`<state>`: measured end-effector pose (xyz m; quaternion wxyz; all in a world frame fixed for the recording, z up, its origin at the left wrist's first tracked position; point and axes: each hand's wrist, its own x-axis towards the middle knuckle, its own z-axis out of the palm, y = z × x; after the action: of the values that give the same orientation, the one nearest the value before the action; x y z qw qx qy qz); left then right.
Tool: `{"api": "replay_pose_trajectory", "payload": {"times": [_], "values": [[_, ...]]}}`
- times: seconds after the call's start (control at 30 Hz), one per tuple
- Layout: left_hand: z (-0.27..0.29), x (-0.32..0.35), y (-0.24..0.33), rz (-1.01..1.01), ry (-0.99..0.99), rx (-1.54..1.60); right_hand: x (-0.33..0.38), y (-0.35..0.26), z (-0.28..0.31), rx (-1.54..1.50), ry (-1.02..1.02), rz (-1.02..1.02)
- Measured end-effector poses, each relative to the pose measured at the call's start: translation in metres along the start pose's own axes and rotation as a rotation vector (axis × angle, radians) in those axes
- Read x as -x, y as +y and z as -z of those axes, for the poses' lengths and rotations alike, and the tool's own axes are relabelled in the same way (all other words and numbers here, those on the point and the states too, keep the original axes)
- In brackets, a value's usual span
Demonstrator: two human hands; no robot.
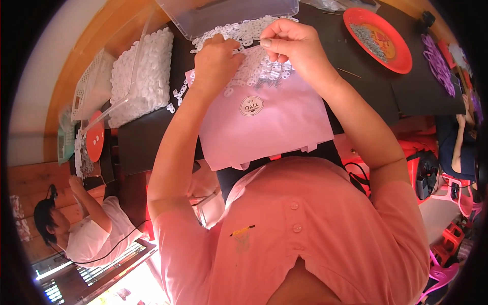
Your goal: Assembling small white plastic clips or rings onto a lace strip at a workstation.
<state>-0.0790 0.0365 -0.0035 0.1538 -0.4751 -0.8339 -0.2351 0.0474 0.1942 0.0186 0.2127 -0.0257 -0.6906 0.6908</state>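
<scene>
My left hand [216,60] is over the left side of a pile of small white plastic pieces [249,71], its fingers curled down and their tips partly hidden. To its right my right hand [295,43] is raised just above the pile, thumb and forefinger pinched together. Whatever lies between those fingertips is too small to make out. The pieces are flat, with holes in them, and lie on a pink cloth bag [269,127] spread over the table's near edge. A few small grey bits [269,83] lie on the bag beside the pile.
A clear plastic bin [229,18] stands behind the pile. A block of packed white pieces [142,76] is at the left, and a red plate of grey metal bits [378,40] at the far right. Purple cord [438,66] lies beyond it. A co-worker [86,223] sits at the left.
</scene>
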Motion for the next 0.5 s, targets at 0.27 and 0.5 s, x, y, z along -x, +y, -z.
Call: {"api": "replay_pose_trajectory", "payload": {"times": [0.27, 0.5], "values": [[-0.011, -0.010, -0.003, -0.031, -0.135, -0.030, 0.001, -0.005, 0.002, -0.034, -0.030, 0.058], [-0.008, -0.021, -0.007, -0.042, -0.150, 0.057, 0.000, -0.005, 0.000, -0.019, -0.034, 0.052]]}}
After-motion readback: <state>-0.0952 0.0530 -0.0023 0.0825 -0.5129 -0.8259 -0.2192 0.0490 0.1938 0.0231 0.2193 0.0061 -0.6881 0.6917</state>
